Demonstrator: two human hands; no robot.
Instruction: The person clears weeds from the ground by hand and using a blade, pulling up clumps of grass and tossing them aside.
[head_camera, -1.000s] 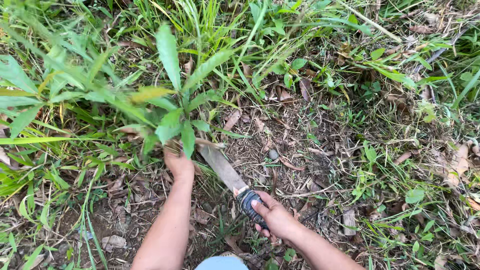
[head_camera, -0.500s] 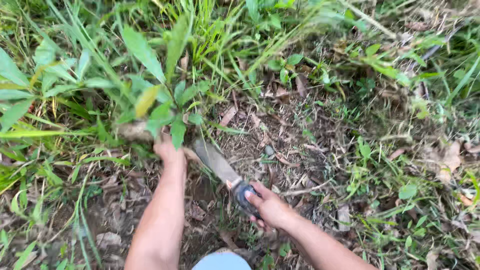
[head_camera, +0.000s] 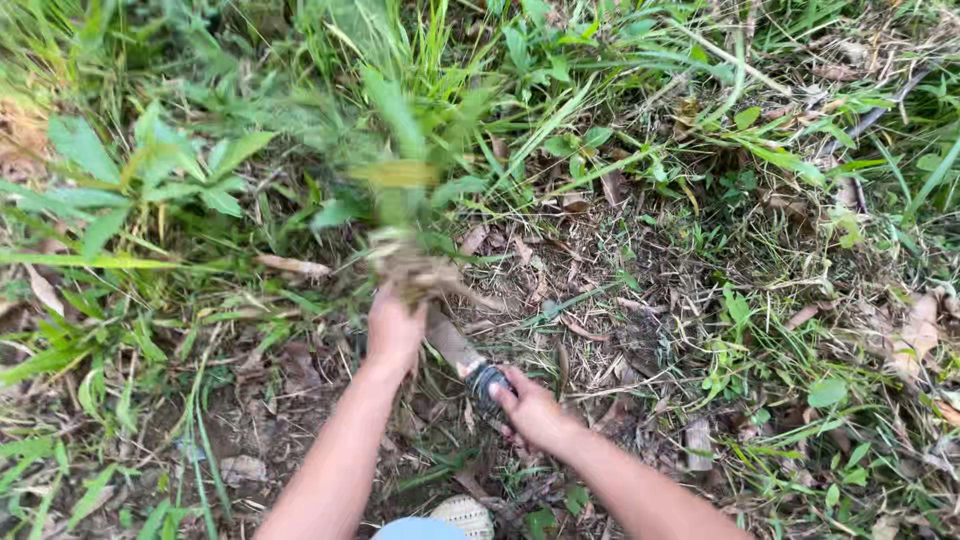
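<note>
Two hands busy: my left hand (head_camera: 393, 330) clenches the uprooted leafy weed (head_camera: 405, 215), my right hand (head_camera: 530, 408) grips the knife (head_camera: 470, 362); I judge remaining roots need cutting.

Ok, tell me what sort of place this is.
Outdoors, probably an overgrown field or garden edge: bare soil strewn with dry leaves, grass and weeds all around. The left hand grips a weed; the right hand holds a knife.
</note>
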